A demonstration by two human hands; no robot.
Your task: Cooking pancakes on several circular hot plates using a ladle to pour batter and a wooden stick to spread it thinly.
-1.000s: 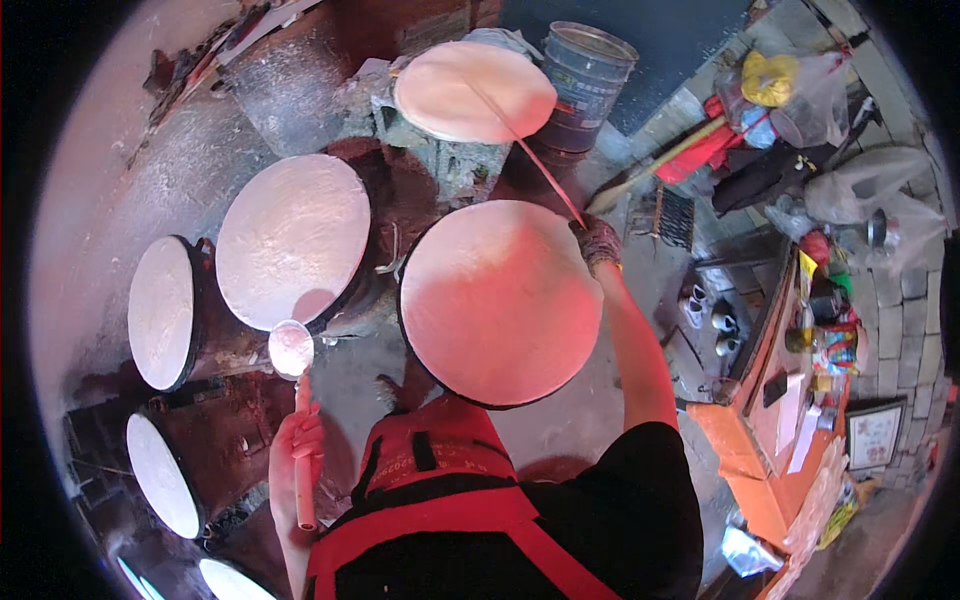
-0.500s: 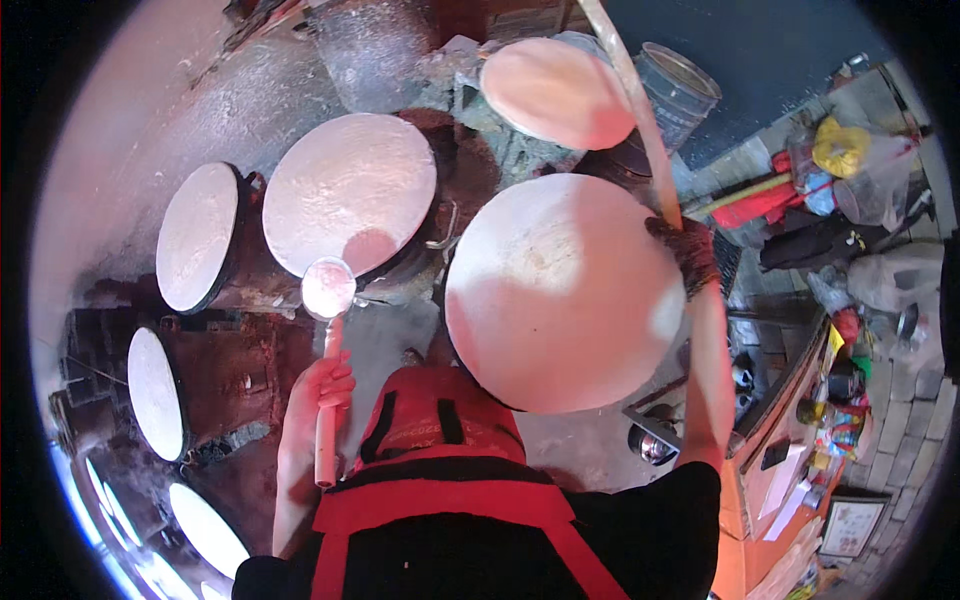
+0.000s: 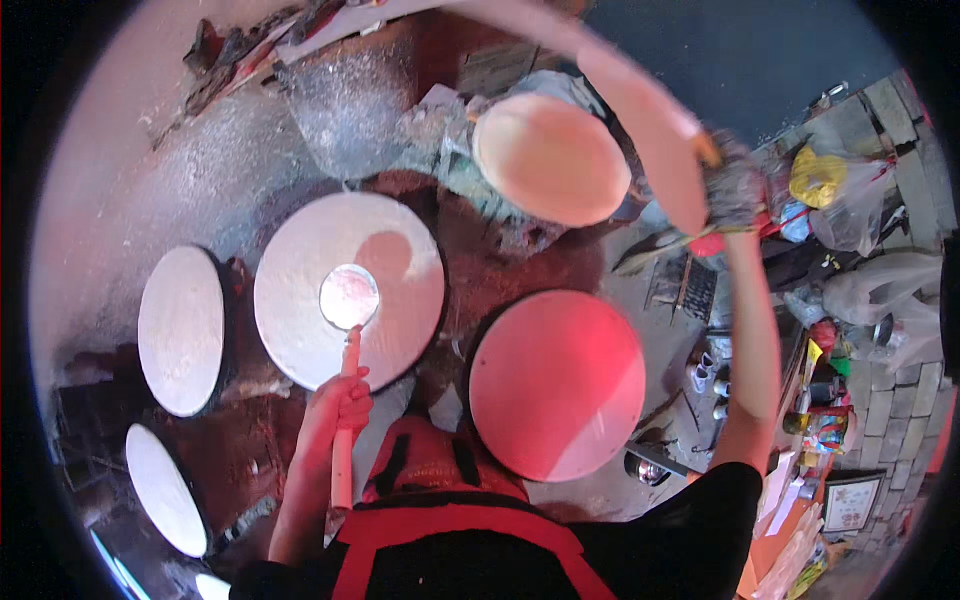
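My left hand (image 3: 340,408) is closed around the handle of a round-bowled ladle (image 3: 349,296), held up in front of a pale round disc (image 3: 295,265). The bowl looks bright white; I cannot tell what is in it. My gloved right hand (image 3: 735,190), blurred by motion, grips a long pale pole (image 3: 520,18) with an orange end, raised at the upper right. A broad flat pinkish piece (image 3: 645,130) shows beside this hand; I cannot tell whether it is part of the pole. Below and left of that arm sits a round reddish-lit disc (image 3: 557,385).
More pale discs stand around: one at the far middle (image 3: 550,160), one at the left (image 3: 182,330) and one at the lower left (image 3: 167,490). Plastic bags (image 3: 865,205), metal utensils and a framed sheet (image 3: 850,503) line the right side. Sooty masonry lies between the discs.
My right hand has risen up and right, swinging the pole. The large pale disc before me now looks smaller and redder. The ladle has moved over the left-middle disc, and the view has shifted.
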